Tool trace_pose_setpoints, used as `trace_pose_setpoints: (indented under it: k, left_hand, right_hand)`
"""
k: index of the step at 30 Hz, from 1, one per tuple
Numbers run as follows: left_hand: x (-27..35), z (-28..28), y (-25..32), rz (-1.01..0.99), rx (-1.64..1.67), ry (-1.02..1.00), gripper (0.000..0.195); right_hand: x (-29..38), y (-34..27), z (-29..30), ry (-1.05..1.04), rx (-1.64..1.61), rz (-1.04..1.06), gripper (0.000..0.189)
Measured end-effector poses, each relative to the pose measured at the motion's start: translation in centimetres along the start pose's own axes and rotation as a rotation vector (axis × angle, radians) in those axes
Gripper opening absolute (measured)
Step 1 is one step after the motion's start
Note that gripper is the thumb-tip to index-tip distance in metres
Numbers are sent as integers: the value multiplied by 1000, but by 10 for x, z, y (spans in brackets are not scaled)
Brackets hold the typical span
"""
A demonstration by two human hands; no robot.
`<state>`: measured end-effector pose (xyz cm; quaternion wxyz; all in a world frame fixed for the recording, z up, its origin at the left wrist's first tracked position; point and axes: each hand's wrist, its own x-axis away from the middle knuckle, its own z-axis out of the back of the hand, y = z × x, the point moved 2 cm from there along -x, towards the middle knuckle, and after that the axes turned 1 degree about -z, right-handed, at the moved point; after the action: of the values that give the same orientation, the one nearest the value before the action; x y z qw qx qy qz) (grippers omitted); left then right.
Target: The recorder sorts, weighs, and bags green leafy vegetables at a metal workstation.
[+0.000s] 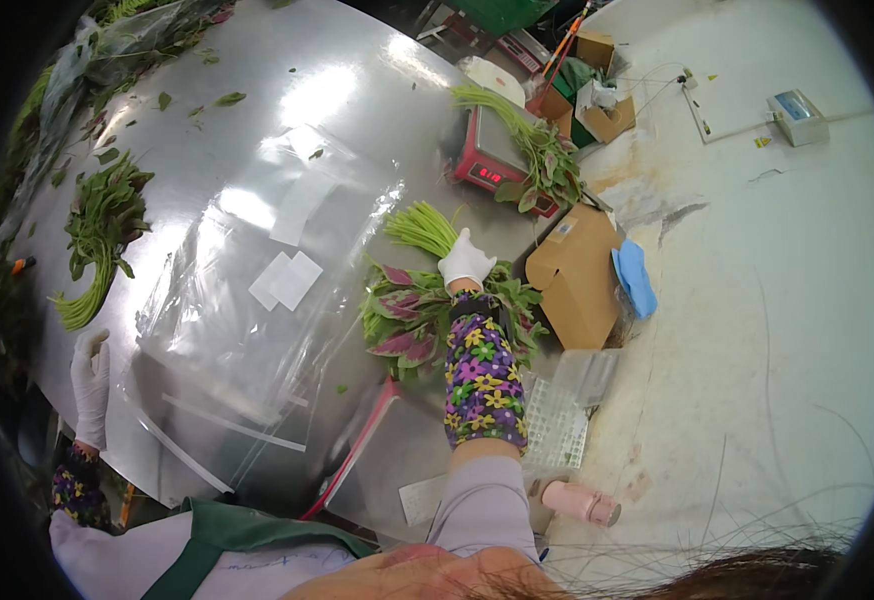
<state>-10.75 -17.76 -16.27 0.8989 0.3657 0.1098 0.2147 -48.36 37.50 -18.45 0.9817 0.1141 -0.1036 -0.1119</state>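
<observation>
My right hand [467,260], in a white glove, is on a bunch of red-and-green amaranth [411,307] at the pile's stem end; whether its fingers are closed around the stems cannot be told. My left hand [92,375], also gloved, has its fingers extended at the table's left edge and holds nothing. Just above it lies another bunch of leafy greens [107,217]. A red digital scale [488,169] with a lit display carries a further amaranth bunch [549,161]. Clear plastic bags [204,300] lie flat between my hands, with white paper labels [300,279] on them.
Greens under plastic sheeting [69,97] line the far left side. A cardboard box [579,277] with a blue cloth-like item [634,279] stands against the wall. Nearer are a second red-edged scale [388,457], a white plastic grid [557,427] and a pink bottle [579,502].
</observation>
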Motion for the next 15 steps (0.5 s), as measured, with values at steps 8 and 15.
trace_pose_setpoints:
  k: [8, 15]
  left_hand:
    - [-10, -33, 43, -169, 79, -53, 15]
    - [2, -35, 36, -66, 174, -93, 11]
  right_hand:
    - [4, -5, -18, 367, 111, 121, 42]
    - [19, -6, -5, 479, 119, 178, 35]
